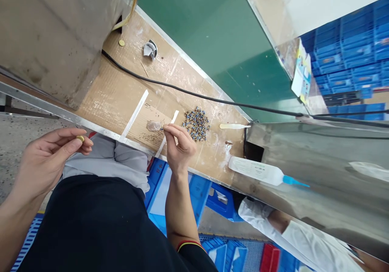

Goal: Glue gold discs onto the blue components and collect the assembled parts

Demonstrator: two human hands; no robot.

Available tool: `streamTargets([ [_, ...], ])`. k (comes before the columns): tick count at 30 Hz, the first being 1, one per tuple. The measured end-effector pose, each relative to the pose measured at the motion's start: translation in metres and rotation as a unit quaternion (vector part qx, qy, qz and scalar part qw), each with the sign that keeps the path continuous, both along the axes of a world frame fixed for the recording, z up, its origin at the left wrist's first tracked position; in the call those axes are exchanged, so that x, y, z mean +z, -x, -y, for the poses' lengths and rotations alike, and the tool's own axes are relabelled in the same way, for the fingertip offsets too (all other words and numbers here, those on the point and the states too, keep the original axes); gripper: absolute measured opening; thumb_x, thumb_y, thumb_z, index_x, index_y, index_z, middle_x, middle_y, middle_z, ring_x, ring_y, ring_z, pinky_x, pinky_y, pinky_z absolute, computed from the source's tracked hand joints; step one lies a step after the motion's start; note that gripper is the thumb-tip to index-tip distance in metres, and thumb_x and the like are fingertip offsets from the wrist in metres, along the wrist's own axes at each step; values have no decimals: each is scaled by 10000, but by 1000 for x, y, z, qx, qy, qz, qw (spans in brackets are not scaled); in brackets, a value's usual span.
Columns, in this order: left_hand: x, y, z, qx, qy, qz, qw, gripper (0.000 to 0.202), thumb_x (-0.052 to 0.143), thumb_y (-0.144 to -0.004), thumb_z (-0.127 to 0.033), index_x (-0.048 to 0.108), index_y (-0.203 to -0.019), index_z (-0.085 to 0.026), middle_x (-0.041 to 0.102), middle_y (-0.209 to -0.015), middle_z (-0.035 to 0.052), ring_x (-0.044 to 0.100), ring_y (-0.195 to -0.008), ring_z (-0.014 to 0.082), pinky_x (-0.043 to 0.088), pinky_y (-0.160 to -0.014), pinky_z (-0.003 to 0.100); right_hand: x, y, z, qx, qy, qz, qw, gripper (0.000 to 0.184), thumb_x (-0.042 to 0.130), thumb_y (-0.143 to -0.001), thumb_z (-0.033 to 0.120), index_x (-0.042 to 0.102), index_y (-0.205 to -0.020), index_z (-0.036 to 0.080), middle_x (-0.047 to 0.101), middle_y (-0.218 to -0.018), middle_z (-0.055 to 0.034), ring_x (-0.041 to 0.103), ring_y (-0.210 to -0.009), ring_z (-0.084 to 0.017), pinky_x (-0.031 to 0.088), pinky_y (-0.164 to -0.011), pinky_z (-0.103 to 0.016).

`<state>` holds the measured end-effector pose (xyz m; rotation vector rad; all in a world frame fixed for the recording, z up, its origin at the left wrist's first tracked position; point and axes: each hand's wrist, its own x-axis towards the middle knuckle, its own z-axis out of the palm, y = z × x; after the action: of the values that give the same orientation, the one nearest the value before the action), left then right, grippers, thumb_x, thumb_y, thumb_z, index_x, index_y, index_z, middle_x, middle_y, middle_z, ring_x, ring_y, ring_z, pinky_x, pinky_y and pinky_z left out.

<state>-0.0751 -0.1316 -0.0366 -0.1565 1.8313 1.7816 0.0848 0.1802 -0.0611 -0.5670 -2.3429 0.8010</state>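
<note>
My left hand is held out over the floor beside the bench edge, its thumb and fingers pinching a small yellow disc. Over the cardboard-covered bench top, my right hand has its thumb and forefinger pressed together. A thin dark piece seems to stick out from those fingertips, too small to name. It points at a small clear cup, which sits among scattered tiny dark bits. Right beside my right hand lies a pile of small brass-and-blue metal parts.
A black cable runs across the bench. Towards the right lie a pale flat stick and a white squeeze bottle with a blue nozzle. Another yellow disc rests at the back. Blue crates stand below; a co-worker's white sleeve shows lower right.
</note>
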Motion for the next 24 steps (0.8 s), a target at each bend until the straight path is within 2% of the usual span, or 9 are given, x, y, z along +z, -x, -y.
streamTargets([
  [7,0,0,-1,5,-6,6,1000,144,949,-938,-286,945,-1080,-309,886,-932,20,842,-874,225,769,-873,359,3,2,0,10,6,-15,1000,143,764,-1147,297,905,-1122,305,902,-1126,-41,870,-1081,-237,731,-1002,-420],
  [12,-5,0,3,-31,1,10,999,173,940,-958,-291,947,-1124,-337,900,-1023,25,861,-956,238,770,-930,381,9,7,1,-21,-17,-20,999,145,764,-1142,325,899,-1097,297,898,-1095,-41,871,-1052,-244,738,-980,-429],
  [18,-14,-5,9,-67,17,29,997,284,962,-957,-379,927,-1229,-304,914,-1108,68,890,-1020,274,778,-968,402,11,11,5,-19,-52,-30,998,146,754,-1144,264,895,-1120,296,899,-1113,-37,870,-1046,-228,736,-961,-402],
  [24,-9,-6,7,-80,31,42,995,371,979,-966,-440,906,-1279,-257,916,-1137,79,892,-1043,259,778,-989,372,5,12,3,-11,-58,-33,998,149,750,-1144,225,890,-1139,274,895,-1121,-48,866,-1050,-218,724,-966,-389],
])
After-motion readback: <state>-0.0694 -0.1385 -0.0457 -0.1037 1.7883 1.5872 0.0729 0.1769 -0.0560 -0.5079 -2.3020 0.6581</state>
